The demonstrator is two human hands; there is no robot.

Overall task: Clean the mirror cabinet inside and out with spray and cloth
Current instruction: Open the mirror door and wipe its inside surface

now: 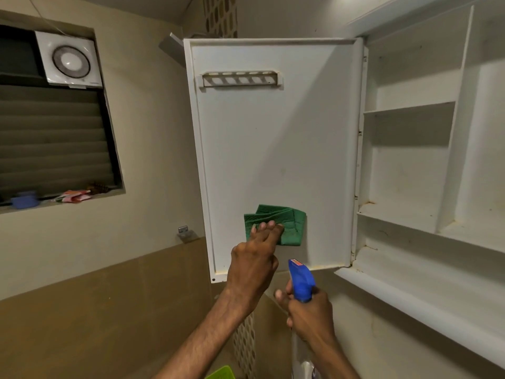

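The door (276,149) of the white mirror cabinet (415,149) is seen swung fully open to the left, its plain inner face turned toward the camera, with a slotted holder rail (240,78) fixed near its top. A folded green cloth (284,220) is pressed flat against the lower part of that inner face by the left hand (254,258); its fingers (269,227) are laid out nearly straight over the cloth's lower left portion, pressing rather than gripping. Just below the door's bottom edge, a spray bottle with a blue trigger head (300,280) is held upright by the right hand (308,313), whose fingers are curled round the bottle's neck; the nozzle is pointed up and left toward the door. The bottle's body below the hand is mostly hidden. To the right, the cabinet's open interior is shown with white shelves and an upright divider, and rusty staining is seen near the hinge side. On the far left wall, an exhaust fan (69,60) is mounted in a louvred window (52,138).
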